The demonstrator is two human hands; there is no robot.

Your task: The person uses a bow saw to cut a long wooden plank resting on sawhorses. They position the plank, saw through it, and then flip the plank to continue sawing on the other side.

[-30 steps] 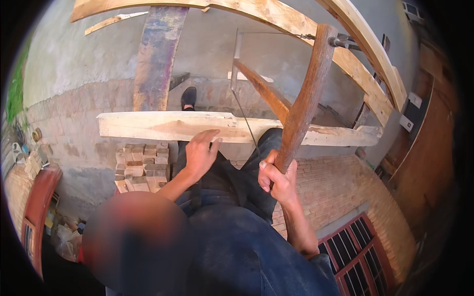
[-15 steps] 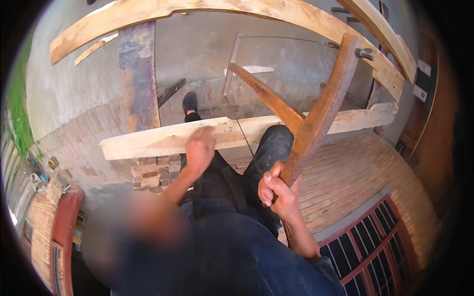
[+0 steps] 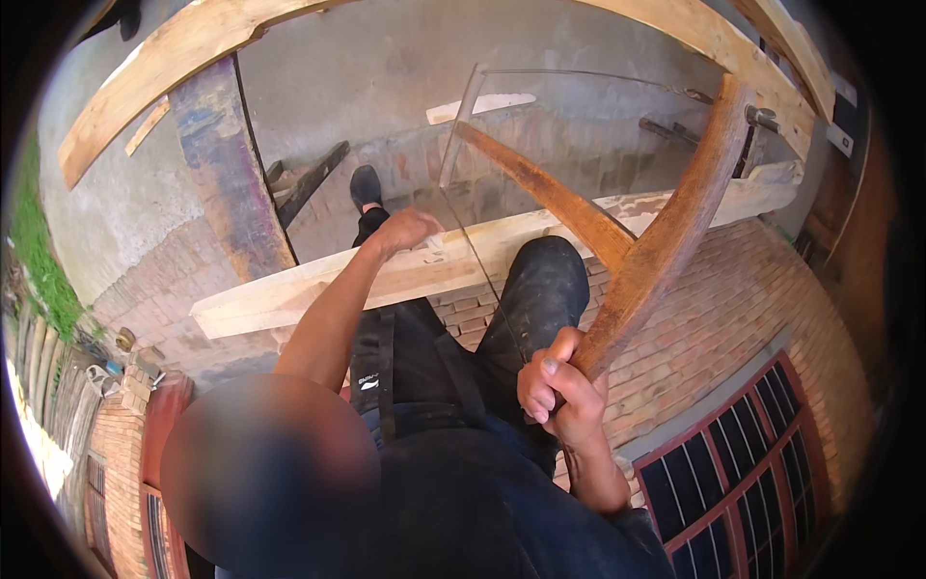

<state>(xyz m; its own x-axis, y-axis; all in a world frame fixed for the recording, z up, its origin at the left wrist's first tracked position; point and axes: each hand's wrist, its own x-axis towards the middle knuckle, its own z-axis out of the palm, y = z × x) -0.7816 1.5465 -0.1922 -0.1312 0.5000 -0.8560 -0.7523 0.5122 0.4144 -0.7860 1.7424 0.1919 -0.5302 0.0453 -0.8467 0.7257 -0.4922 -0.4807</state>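
Brown wooden frame saw (image 3: 663,236), gripped tight by the right hand (image 3: 564,386), angling across the pale plank (image 3: 415,275) lying crosswise ahead; left hand (image 3: 409,232) nearer, right at the wood, holding or not, I can't tell!

Two hands in this one: a left hand (image 3: 408,230) and a right hand (image 3: 564,391). Just one saw (image 3: 666,241), counting two arms (image 3: 462,125), one crossbar (image 3: 540,181) and one blade (image 3: 483,270). One plank (image 3: 280,294) across the middle, plus one paint-stained board (image 3: 227,164) off to the left. I get two pale scraps, a small scrap (image 3: 148,127) far left and a longer scrap (image 3: 482,105) far middle. One shoe (image 3: 366,186) just past the plank. One big barred window (image 3: 738,480) near right. Bricks (image 3: 694,318)? Dozens, lost count lol.
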